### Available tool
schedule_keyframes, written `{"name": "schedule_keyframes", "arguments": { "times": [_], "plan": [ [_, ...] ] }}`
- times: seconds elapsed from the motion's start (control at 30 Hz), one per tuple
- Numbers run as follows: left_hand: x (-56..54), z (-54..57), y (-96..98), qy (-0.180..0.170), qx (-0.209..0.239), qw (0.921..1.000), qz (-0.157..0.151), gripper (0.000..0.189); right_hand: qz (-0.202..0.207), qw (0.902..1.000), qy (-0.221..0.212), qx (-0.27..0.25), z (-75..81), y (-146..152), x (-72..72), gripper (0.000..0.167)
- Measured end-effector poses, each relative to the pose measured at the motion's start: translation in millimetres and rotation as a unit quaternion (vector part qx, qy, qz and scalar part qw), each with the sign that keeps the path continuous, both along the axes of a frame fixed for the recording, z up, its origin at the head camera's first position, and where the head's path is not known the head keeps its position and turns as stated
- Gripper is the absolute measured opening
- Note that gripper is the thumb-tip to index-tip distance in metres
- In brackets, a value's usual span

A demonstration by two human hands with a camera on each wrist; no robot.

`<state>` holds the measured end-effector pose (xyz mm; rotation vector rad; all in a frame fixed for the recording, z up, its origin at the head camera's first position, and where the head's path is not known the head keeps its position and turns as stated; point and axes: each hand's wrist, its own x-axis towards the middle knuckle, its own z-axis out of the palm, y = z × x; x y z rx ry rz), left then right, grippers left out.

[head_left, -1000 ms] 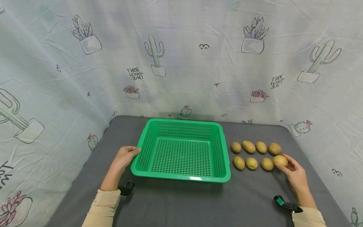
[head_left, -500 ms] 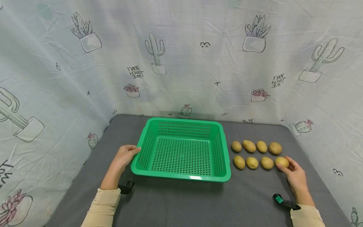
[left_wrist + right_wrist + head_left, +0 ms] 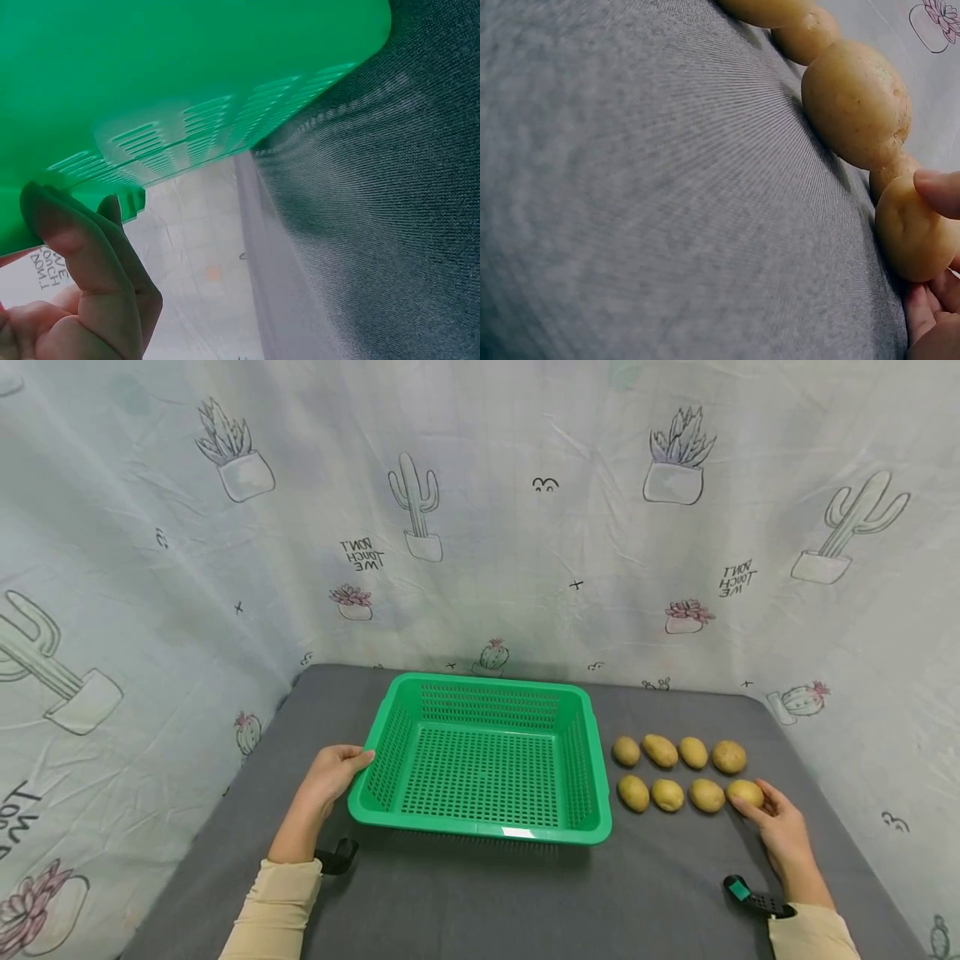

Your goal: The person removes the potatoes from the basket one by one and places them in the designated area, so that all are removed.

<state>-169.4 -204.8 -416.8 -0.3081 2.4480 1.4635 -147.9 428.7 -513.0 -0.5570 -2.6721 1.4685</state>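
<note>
A green perforated plastic basket (image 3: pixel 517 833) stands on the grey cloth, nothing inside it. My left hand (image 3: pixel 332 774) grips its left rim, thumb over the top; the left wrist view shows the curled fingers (image 3: pixel 101 277) under the rim against the outer wall. At the right, my right hand (image 3: pixel 783 831) holds a yellow potato (image 3: pixel 745 792), the end one of the front row, between thumb and fingers. In the right wrist view that potato (image 3: pixel 915 232) rests low at the cloth, the thumb (image 3: pixel 939 193) on its upper side. Beside it lies another potato (image 3: pixel 707 795).
Two rows of potatoes lie right of the basket, the back row ending in a rounder potato (image 3: pixel 729 757). Grey cloth (image 3: pixel 525 902) covers the table. A printed curtain (image 3: pixel 487 527) hangs behind and along both sides.
The right hand has lowered its potato and shifted it slightly right, to the end of the front row, in line with the others. The left hand keeps its grip on the basket.
</note>
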Motion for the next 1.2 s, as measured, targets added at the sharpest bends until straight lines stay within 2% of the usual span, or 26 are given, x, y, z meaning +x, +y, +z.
{"name": "schedule_keyframes", "arguments": {
  "times": [0.07,0.17,0.23,0.33,0.5,0.63,0.77,0.87,0.97,1.03,1.1,1.2],
  "plan": [
    [0.9,-0.6,1.1,-0.002,0.003,1.0000,0.001,0.058,-0.004,0.9999,-0.008,-0.013,-1.7,2,1.6,0.082],
    [0.2,-0.7,2.9,0.000,0.007,1.0000,-0.002,0.057,-0.039,0.9951,0.018,-0.089,-4.3,4,4.7,0.081],
    [-0.7,-0.2,4.2,0.002,0.009,0.9999,-0.005,0.058,-0.074,0.9838,0.049,-0.156,-4.6,4,6.3,0.080],
    [-2.2,0.0,6.1,0.007,0.011,0.9999,-0.007,0.058,-0.126,0.9584,0.092,-0.239,-2.4,3,8.2,0.078],
    [-2.7,-2.3,7.9,0.016,0.023,0.9996,-0.002,0.056,-0.200,0.9338,0.107,-0.277,4.5,-5,13.5,0.069],
    [-2.5,-6.0,6.7,0.030,0.039,0.9988,-0.009,0.053,-0.231,0.9224,0.126,-0.283,8.8,-16,20.2,0.063],
    [-2.0,-9.0,4.1,0.045,0.065,0.9967,-0.019,0.051,-0.229,0.9266,0.146,-0.260,13.4,-30,24.1,0.060],
    [-0.5,-8.0,0.1,0.048,0.052,0.9972,-0.025,0.054,-0.215,0.9378,0.152,-0.226,19.3,-40,23.1,0.057],
    [3.5,-1.7,-6.2,0.052,-0.001,0.9982,-0.028,0.059,-0.195,0.9532,0.155,-0.171,25.4,-48,21.9,0.056],
    [6.9,5.2,-11.2,0.065,-0.057,0.9959,-0.028,0.062,-0.183,0.9635,0.156,-0.118,29.5,-53,22.4,0.055],
    [10.7,14.8,-15.9,0.086,-0.112,0.9897,-0.026,0.064,-0.168,0.9710,0.155,-0.071,33.5,-57,23.0,0.055],
    [15.1,34.0,-18.9,0.138,-0.185,0.9727,-0.024,0.069,-0.140,0.9795,0.142,-0.025,42.6,-64,23.0,0.056]
  ]
}}
